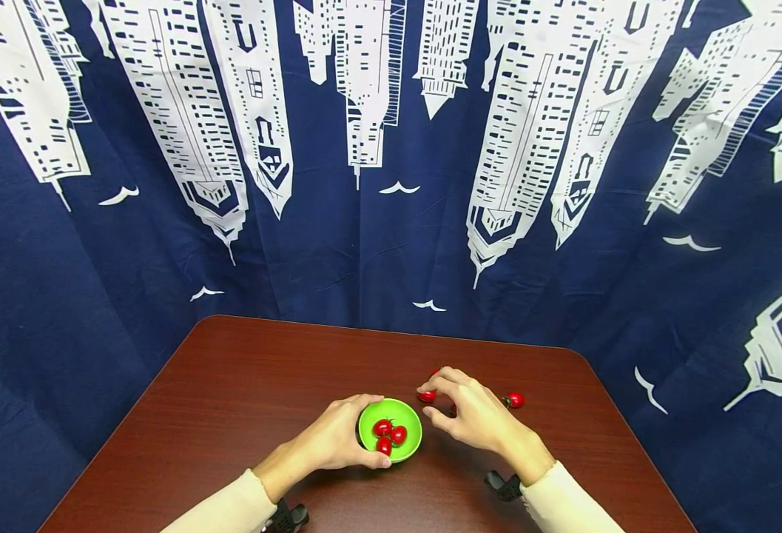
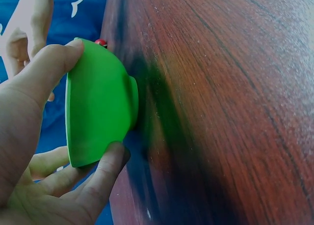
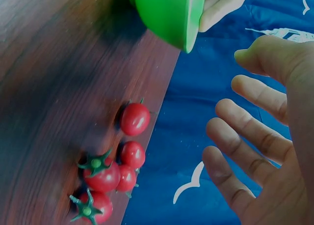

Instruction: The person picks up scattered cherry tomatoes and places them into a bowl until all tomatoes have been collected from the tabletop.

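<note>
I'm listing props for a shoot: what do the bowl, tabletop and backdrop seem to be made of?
The green bowl: probably smooth plastic, evenly colored with a soft sheen; ceramic can't be ruled out. The tabletop: wood or wood-look laminate, with dark grain streaks and a slight gloss. The backdrop: matte printed fabric, apparently, as it hangs in folds and creases.

Left sleeve [image 1: 220, 511]: and there it is, cream, long, plain, right down to the wrist!
Right sleeve [image 1: 569, 505]: a match, same pale cloth, cuff at the wrist.
Left cam [image 1: 291, 516]: black, rounded end, jutting below the cuff.
Right cam [image 1: 501, 485]: black again, chunky, below its cuff!
Left grip [image 1: 339, 435]: bare.
Right grip [image 1: 476, 414]: bare too, thumb and four fingers.
</note>
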The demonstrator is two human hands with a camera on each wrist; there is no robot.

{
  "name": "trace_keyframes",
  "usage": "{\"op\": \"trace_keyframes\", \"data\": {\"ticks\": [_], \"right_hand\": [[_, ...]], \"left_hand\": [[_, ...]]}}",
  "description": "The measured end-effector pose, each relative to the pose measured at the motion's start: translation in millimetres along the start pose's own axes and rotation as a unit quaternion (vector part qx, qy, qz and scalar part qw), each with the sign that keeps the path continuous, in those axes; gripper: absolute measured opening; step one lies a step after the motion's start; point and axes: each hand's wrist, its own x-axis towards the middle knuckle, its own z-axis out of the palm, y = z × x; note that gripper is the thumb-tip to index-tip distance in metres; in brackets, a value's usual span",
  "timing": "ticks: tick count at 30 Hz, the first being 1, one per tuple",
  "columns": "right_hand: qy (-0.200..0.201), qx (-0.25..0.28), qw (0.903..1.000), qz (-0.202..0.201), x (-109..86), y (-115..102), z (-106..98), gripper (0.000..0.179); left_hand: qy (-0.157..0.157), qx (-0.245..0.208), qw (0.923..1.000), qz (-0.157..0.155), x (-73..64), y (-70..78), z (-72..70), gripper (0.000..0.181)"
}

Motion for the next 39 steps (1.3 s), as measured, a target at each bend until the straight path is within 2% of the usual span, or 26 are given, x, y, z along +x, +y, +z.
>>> {"op": "trace_keyframes", "data": {"ticks": [9,18,28,39], "right_hand": [[0.009,0.008,0.9993,0.037,-9.2,14,-4,0.029],[0.023,-0.001,0.9980,0.058,-19.0,31,-9,0.028],[0.027,-0.012,0.9961,0.083,-32.4,51,-15,0.028],[0.042,-0.021,0.9942,0.097,-52.4,77,-21,0.031]], "left_hand": [[-0.012,-0.005,0.9997,-0.021,-2.8,3.8,0.1,0.106],[-0.014,0.010,0.9997,-0.019,-3.5,5.8,1.4,0.104],[-0.018,0.008,0.9997,-0.014,-4.4,5.7,0.6,0.106],[-0.017,0.002,0.9996,-0.023,-4.4,8.6,1.9,0.111]]}}
